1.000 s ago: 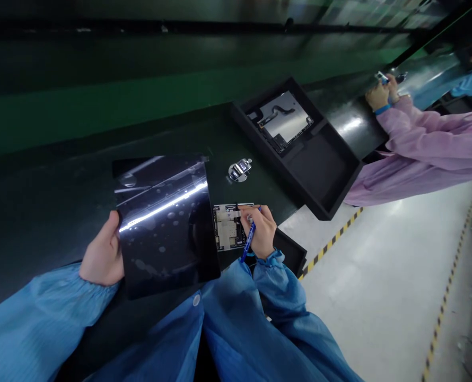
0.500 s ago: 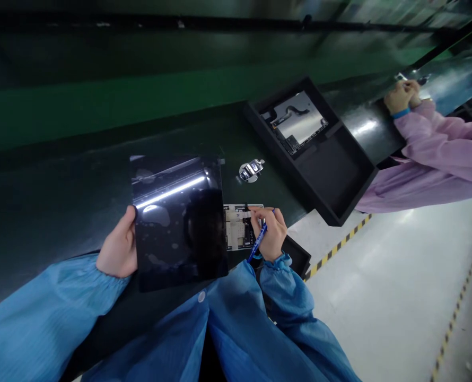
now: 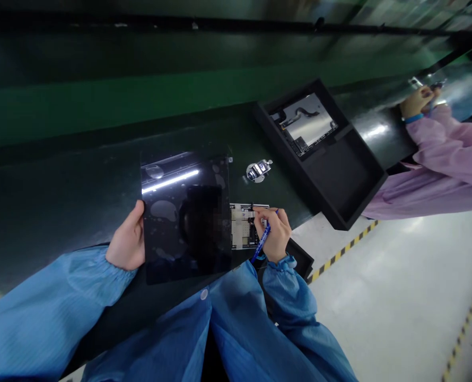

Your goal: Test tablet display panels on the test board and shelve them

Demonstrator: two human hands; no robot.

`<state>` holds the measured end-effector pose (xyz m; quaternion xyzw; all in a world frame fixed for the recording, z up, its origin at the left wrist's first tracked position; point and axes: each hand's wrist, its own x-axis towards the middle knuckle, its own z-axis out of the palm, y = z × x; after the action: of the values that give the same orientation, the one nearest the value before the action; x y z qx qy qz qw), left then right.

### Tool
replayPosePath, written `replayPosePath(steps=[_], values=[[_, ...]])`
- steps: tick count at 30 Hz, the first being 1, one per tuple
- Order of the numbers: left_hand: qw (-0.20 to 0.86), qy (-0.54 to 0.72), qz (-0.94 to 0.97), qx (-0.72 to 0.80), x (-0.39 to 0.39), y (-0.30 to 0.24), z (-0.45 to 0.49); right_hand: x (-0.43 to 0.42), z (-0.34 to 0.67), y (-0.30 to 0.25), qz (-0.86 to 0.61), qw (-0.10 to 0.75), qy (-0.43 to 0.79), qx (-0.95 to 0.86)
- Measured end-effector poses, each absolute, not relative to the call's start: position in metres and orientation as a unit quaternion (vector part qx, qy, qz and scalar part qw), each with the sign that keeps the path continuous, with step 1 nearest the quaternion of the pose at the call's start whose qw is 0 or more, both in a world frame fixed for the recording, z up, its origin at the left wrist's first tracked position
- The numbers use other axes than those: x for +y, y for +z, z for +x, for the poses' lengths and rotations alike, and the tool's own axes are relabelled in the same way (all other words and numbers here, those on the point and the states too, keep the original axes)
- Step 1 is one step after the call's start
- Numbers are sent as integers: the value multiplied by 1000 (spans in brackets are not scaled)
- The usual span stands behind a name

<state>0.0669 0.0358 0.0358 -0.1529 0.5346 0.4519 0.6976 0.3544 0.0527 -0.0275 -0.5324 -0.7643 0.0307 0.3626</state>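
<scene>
My left hand (image 3: 128, 239) grips the left edge of a glossy black tablet screen panel (image 3: 168, 228), thumb on its front and fingers hidden behind. The panel is raised and tilted, reflecting a bright strip of light. At its right edge, partly covered by it, is a circuit board (image 3: 241, 228) with pale tape. Over the board's right side my right hand (image 3: 276, 233) is closed, with a blue pen-like tool (image 3: 262, 241) held across it. Its thumb and index fingertips pinch near a pale ribbon (image 3: 245, 214) at the board; whether they hold it I cannot tell.
A shiny metal piece (image 3: 259, 170) lies on the dark bench (image 3: 72, 180). Behind it, an angled black tray (image 3: 319, 185) holds a silver tablet part (image 3: 309, 122) in one compartment. Farther right are a co-worker's hands (image 3: 419, 102) and pink sleeves. Another black tray (image 3: 299, 260) is partly hidden beside my right wrist.
The whole scene has shifted slightly right in view. The screen panel's tilt has altered a little, moving its reflection. My right hand stays at the board; the co-worker's hands have changed pose.
</scene>
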Motion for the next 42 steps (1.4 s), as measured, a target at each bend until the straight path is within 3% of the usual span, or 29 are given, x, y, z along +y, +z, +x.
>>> replayPosePath(steps=[42], values=[[707, 453, -142, 524, 31, 22, 64, 51, 358, -23, -533, 335, 11, -777]])
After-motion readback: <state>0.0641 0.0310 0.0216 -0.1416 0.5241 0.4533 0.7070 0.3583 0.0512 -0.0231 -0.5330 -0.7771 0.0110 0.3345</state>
